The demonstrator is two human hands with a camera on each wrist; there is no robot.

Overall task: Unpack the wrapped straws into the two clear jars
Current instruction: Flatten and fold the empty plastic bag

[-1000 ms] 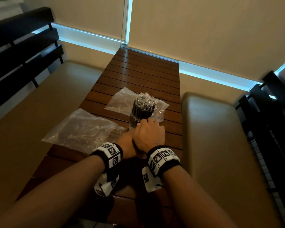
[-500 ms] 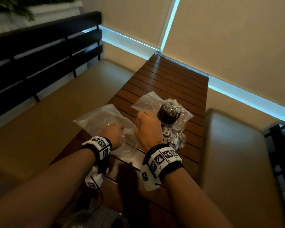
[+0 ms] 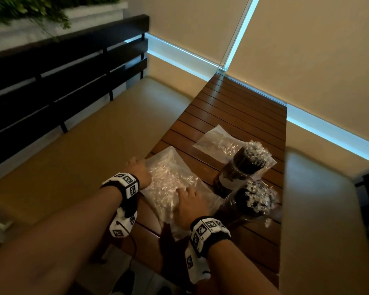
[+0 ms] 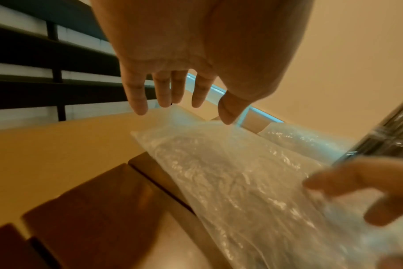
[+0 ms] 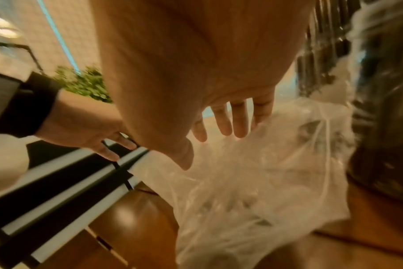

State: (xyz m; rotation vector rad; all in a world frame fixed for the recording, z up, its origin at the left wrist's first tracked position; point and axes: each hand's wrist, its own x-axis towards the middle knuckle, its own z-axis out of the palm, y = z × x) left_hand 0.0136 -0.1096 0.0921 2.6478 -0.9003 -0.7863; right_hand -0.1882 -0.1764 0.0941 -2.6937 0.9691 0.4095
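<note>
Two clear jars stand on the slatted wooden table (image 3: 239, 107), each packed with dark wrapped straws: the far jar (image 3: 242, 167) and the near jar (image 3: 246, 204). Left of them lies a crinkled clear plastic bag (image 3: 168, 179); I make out no dark straws inside it. My left hand (image 3: 137, 169) is at the bag's left edge, and in the left wrist view this left hand (image 4: 191, 98) hovers open over the bag (image 4: 230, 172). My right hand (image 3: 186, 201) lies on the bag's near part with spread, straight fingers (image 5: 239, 123), beside the near jar (image 5: 384, 127).
A second clear bag (image 3: 217, 141) lies flat behind the far jar. Padded tan benches (image 3: 94, 156) run along both sides of the table, with a dark slatted backrest (image 3: 62, 81) at left. The bag overhangs the table's left edge.
My right hand has left the jars and moved left onto the bag, now with open fingers. My left hand slid to the bag's left edge. The head view swung left.
</note>
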